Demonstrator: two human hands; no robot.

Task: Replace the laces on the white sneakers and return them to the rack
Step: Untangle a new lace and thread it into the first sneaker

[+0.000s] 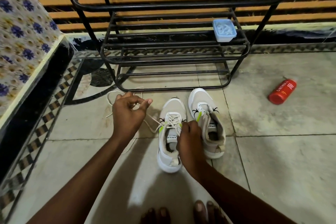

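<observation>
Grey floor tiles (281, 160) are lying under a black metal rack (174, 49). Two white sneakers are standing side by side just in front of the rack, toes pointing toward it. The laced sneaker (172, 107) is sitting slightly farther from the rack than the other sneaker (201, 98). The right hand (189, 138) is curling over the laced sneaker's opening, pinching the lace (152, 120) at the top eyelets. The left hand (127, 112), fingers curled, is holding the lace out to the side, in front of the rack's left end, with more lace looping on the floor beyond it. A blue container (225, 30) is resting on a rack shelf, and a red bottle (282, 91) is lying right of the rack.
</observation>
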